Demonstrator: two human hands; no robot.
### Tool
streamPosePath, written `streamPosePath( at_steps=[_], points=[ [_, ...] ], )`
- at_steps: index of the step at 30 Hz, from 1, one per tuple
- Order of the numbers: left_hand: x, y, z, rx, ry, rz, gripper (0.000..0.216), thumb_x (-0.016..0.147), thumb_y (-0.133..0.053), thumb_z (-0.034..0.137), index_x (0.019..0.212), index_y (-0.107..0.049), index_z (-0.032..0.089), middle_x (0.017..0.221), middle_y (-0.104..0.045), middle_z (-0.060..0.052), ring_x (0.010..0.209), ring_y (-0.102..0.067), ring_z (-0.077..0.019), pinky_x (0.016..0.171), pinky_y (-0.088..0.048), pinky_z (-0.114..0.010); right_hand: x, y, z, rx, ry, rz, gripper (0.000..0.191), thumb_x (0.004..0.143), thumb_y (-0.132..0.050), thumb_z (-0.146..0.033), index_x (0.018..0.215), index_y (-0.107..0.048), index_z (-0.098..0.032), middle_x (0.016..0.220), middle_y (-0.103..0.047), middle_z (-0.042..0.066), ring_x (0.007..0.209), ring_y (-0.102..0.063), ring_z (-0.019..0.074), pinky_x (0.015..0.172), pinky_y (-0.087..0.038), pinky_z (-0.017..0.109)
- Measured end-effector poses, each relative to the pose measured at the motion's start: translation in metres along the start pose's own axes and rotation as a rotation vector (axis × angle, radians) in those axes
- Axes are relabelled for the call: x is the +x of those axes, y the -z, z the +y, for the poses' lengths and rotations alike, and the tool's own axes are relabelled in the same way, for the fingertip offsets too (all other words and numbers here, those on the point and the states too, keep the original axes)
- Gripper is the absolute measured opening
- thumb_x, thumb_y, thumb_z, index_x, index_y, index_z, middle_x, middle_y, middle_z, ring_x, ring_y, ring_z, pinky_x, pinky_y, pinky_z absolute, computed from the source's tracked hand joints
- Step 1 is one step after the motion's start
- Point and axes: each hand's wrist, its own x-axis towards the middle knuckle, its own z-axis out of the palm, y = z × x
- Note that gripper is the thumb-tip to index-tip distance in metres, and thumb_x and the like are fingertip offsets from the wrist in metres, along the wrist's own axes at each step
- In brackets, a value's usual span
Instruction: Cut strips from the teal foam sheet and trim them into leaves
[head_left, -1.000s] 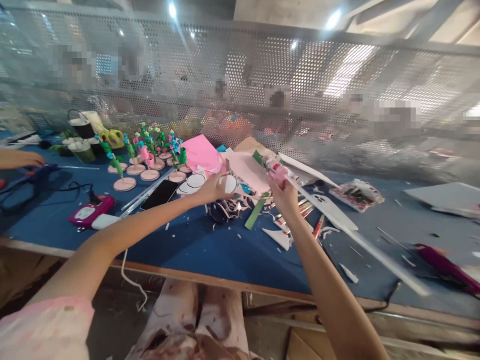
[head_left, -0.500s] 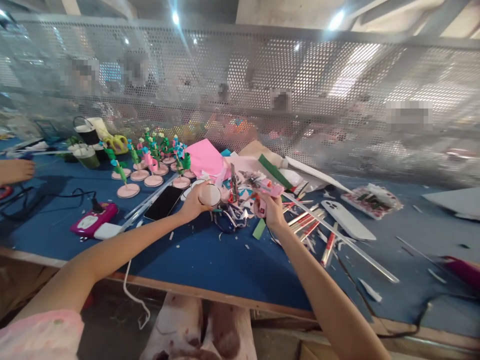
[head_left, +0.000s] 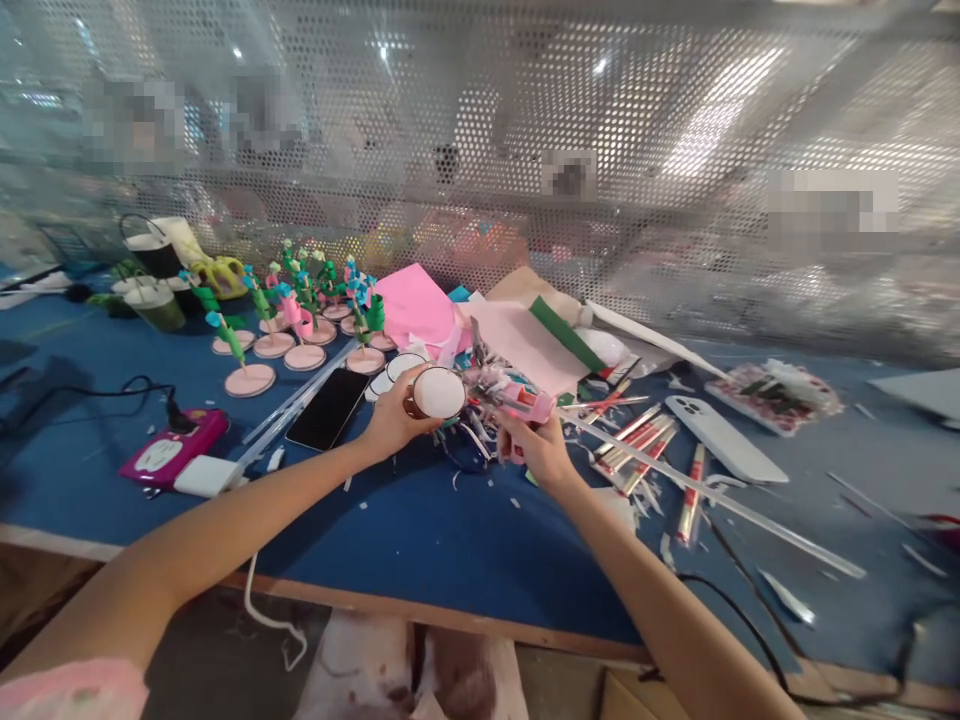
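Note:
My left hand point(head_left: 397, 418) grips a short round piece with a white disc face point(head_left: 439, 393) and a dark rim, turned toward me. In my right hand point(head_left: 536, 445) is a pink glue gun point(head_left: 523, 400), its nozzle pointing left toward the disc piece; a clear glue stick point(head_left: 712, 490) sticks out of its back and reaches far to the right. The nozzle tip is hard to make out against the paper scraps behind it. Just behind my left hand lie white discs with dark edges point(head_left: 397, 372). A black phone point(head_left: 328, 408) rests left of that hand.
Several small flower figures on pink round bases point(head_left: 250, 379) stand back left. A magenta power strip point(head_left: 174, 445) with a white charger lies at left. Coloured paper sheets point(head_left: 412, 300), red-wrapped sticks point(head_left: 637, 440) and a white phone point(head_left: 724, 438) spread rightward. A perforated metal screen point(head_left: 480, 130) rises behind.
The view has tipped downward. My left hand has shifted slightly right, and the disc piece now faces me more fully. The other person's hand at far left has gone out of view.

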Motion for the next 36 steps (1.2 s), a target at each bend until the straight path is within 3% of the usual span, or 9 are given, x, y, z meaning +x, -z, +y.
streamPosePath(
  at_steps=[3,7,12,21,29,36],
  points=[
    [-0.001,-0.001,-0.002,0.042,-0.085,0.02,0.082,0.056,-0.078,0.032,0.13,-0.042,0.023,0.125,-0.056,-0.012,0.108,-0.057,-0.0286,0.088,-0.051,-0.044,-0.003,-0.002,0.0,-0.028,-0.031,-0.023,0.045,0.069,-0.06,-0.051,0.039,-0.045,-0.021,0.031,-0.043,-0.001,0.028,-0.036,0.009,0.031,-0.028,0.025],
    [-0.002,-0.003,-0.001,-0.021,-0.1,-0.036,0.083,0.058,-0.077,0.03,0.131,-0.04,0.02,0.127,-0.056,-0.012,0.113,-0.055,-0.0274,0.097,-0.046,-0.045,-0.007,-0.007,-0.002,-0.033,-0.071,-0.04,0.039,0.066,-0.063,-0.052,0.047,-0.051,-0.02,0.031,-0.041,-0.002,0.027,-0.032,0.0087,0.03,-0.024,0.025],
    [-0.005,-0.005,0.004,-0.038,-0.063,-0.069,0.085,0.056,-0.079,0.031,0.132,-0.04,0.02,0.125,-0.057,-0.012,0.115,-0.054,-0.0286,0.096,-0.046,-0.045,-0.007,-0.01,-0.004,-0.08,0.011,-0.078,0.03,0.071,-0.062,-0.045,0.056,-0.057,-0.02,0.036,-0.042,-0.003,0.036,-0.04,0.0111,0.035,-0.031,0.024],
    [-0.007,-0.005,0.006,-0.049,-0.07,-0.086,0.086,0.054,-0.081,0.029,0.13,-0.043,0.02,0.123,-0.059,-0.012,0.116,-0.053,-0.0293,0.096,-0.046,-0.045,-0.008,-0.014,-0.011,-0.131,0.107,-0.058,0.026,0.072,-0.062,-0.039,0.056,-0.057,-0.019,0.044,-0.05,0.001,0.053,-0.054,0.0163,0.045,-0.042,0.024],
    [-0.008,-0.004,0.009,-0.014,-0.083,-0.077,0.084,0.055,-0.08,0.028,0.13,-0.043,0.02,0.123,-0.059,-0.012,0.117,-0.053,-0.0291,0.097,-0.045,-0.044,-0.008,-0.014,-0.012,-0.121,0.12,-0.059,0.027,0.072,-0.063,-0.037,0.053,-0.055,-0.019,0.041,-0.047,0.0,0.053,-0.054,0.016,0.045,-0.044,0.024],
    [-0.008,-0.005,0.009,-0.03,-0.057,-0.093,0.085,0.056,-0.079,0.026,0.131,-0.042,0.019,0.122,-0.059,-0.012,0.111,-0.057,-0.0277,0.091,-0.049,-0.041,-0.009,-0.013,-0.008,-0.134,0.087,-0.081,0.024,0.073,-0.061,-0.037,0.061,-0.058,-0.017,0.049,-0.055,0.001,0.044,-0.048,0.0117,0.04,-0.041,0.023]
  ],
)
